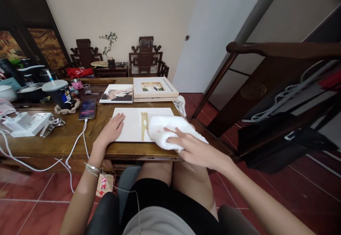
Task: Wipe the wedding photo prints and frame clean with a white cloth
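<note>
A white flat album or board [130, 121] lies on the wooden table before me, with a gold strip-like design [144, 125] down its middle. My left hand [114, 126] rests flat on its left edge, fingers stretched out and holding nothing. In my right hand [186, 146] is a white fluffy towel [165, 126], pressed against the right part of the album. Several fingers are tucked into the towel's folds, and it hides much of that side. Its right end hangs past the table's edge.
Behind the album lie a photo panel [118, 94] and a framed picture [154, 87]. On the left are a dark cup with a straw [64, 96], a phone [87, 109] on a white cable and a power strip [32, 123]. A wooden chair [239, 85] stands at right.
</note>
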